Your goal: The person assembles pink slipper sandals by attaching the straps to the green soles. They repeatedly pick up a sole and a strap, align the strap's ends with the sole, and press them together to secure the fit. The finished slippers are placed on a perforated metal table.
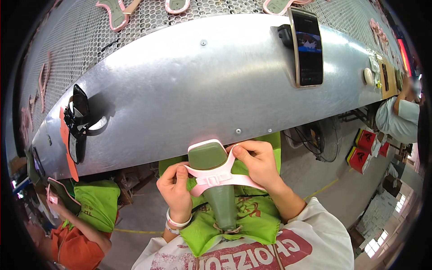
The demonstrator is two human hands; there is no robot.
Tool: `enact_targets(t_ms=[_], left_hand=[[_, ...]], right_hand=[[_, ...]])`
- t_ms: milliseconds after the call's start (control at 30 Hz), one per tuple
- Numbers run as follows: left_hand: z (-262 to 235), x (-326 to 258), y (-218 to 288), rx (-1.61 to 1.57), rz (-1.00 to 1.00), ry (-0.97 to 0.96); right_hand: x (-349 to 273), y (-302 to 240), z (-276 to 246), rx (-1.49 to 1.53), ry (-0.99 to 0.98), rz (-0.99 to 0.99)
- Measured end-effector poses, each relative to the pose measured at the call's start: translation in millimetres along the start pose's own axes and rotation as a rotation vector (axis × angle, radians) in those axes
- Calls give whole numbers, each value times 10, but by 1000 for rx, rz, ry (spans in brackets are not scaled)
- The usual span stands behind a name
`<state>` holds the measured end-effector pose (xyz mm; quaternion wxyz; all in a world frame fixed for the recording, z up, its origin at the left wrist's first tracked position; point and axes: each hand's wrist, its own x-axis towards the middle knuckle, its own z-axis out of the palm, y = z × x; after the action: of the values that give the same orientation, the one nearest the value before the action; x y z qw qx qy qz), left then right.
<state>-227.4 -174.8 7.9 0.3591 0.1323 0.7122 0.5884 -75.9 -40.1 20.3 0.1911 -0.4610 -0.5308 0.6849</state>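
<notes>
A green shoe last point(220, 204) points its narrow end toward me, over my green apron. Around it sits a pink sandal upper point(220, 177) with a buckle, and a pink rim edges the last's broad end. My left hand point(175, 189) pinches the upper's left side between thumb and fingers. On the other side, my right hand point(256, 162) pinches the top right strap end, close to the metal table edge. The last's underside is hidden from view.
Across the metal table point(180, 90) stand a phone point(308, 49) on a holder and a black strappy sandal point(78, 126) at left. Beyond runs a mesh conveyor point(153, 18) carrying pink-edged pieces. Co-workers point(85, 238) sit at left and far right; a fan point(321, 139) stands below.
</notes>
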Motion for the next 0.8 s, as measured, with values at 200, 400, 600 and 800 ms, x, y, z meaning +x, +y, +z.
enact_targets(t_ms=[200, 400, 600, 800], left_hand=[[-38, 25, -77, -123, -72, -34], [-25, 30, -171, -287, -102, -102], [-101, -14, -189, -464, -70, -253], [-116, -67, -5, -348, -69, -307]], right_hand=[[41, -10, 41, 90, -20, 29], [26, 49, 2, 259, -80, 32], [-210, -256, 52, 120, -101, -148], [-182, -164, -6, 390, -364, 56]])
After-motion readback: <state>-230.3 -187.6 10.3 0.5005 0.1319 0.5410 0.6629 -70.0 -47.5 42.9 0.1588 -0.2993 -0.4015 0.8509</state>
